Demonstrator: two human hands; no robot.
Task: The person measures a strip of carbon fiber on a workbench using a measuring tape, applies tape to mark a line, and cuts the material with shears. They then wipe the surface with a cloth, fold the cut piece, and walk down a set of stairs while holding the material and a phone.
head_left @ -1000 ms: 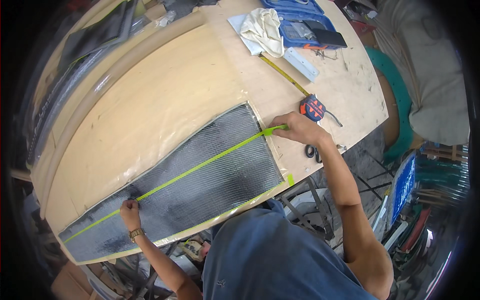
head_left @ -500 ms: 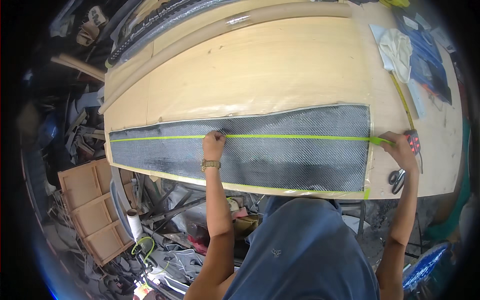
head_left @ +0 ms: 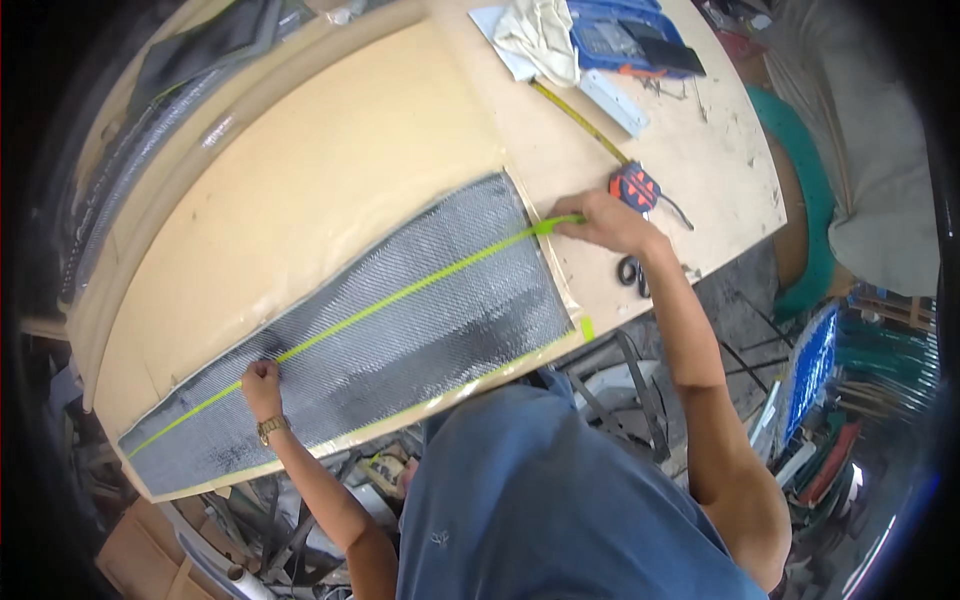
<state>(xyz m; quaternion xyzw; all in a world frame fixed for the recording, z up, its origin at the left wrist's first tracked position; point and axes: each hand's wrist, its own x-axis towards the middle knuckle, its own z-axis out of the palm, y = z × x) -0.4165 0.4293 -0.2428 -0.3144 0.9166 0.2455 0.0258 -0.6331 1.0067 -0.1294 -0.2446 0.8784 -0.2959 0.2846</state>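
Tilting since half a second ago, the head view now sets the large dark-grey woven sheet (head_left: pixel 430 320) on a slant across the pale wooden table (head_left: pixel 700 130), where it ran nearly level before. The narrow bright-green strip (head_left: pixel 400 295) lies lengthwise along that sheet, reaching from its narrow left end past its wide right edge. Both hands keep about the same places on it, so the change is mainly in the viewpoint, and I judge that the work itself has hardly advanced.

The right hand (head_left: pixel 605 222) pinches the strip's free end just beyond the sheet's edge, near the black-and-red tape measure (head_left: pixel 634 187) with its yellow blade drawn out and the black-handled scissors (head_left: pixel 632 272). The left hand (head_left: pixel 262 378), a gold-toned watch (head_left: pixel 271 428) on its wrist, rests on the strip with fingers curled together; they cover the spot from above, so I cannot tell whether they grip it or merely press. Between the hands the strip runs straight, which suggests that it is kept taut.
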